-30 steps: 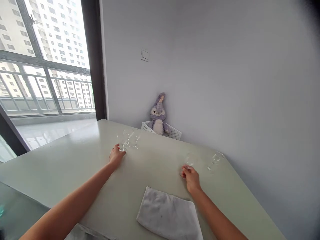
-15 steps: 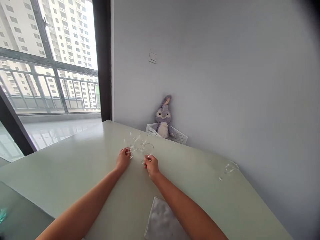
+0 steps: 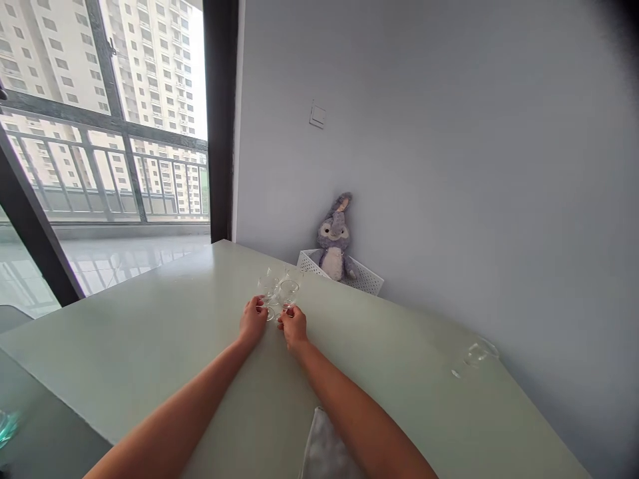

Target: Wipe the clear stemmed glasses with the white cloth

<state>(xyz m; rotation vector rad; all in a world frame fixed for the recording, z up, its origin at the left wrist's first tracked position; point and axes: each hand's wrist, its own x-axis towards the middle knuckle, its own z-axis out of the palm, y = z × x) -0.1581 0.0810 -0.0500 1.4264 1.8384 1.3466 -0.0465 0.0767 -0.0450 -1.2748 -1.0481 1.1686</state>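
Several clear stemmed glasses stand close together on the pale green table. My left hand is closed on the lower part of a stemmed glass at the left of the group. Fingers of my right hand pinch the stem of another stemmed glass, upright just beside the first. Behind these two, further glass rims show faintly; their outlines overlap, so I cannot separate them fully.
A white perforated basket holding a plush rabbit sits against the wall behind the table. One more glass lies on its side at the far right. A folded grey cloth lies near the front, partly under my right forearm.
My right hand has brought its glass left and close to the one in my left hand. The whole view has also shifted slightly.
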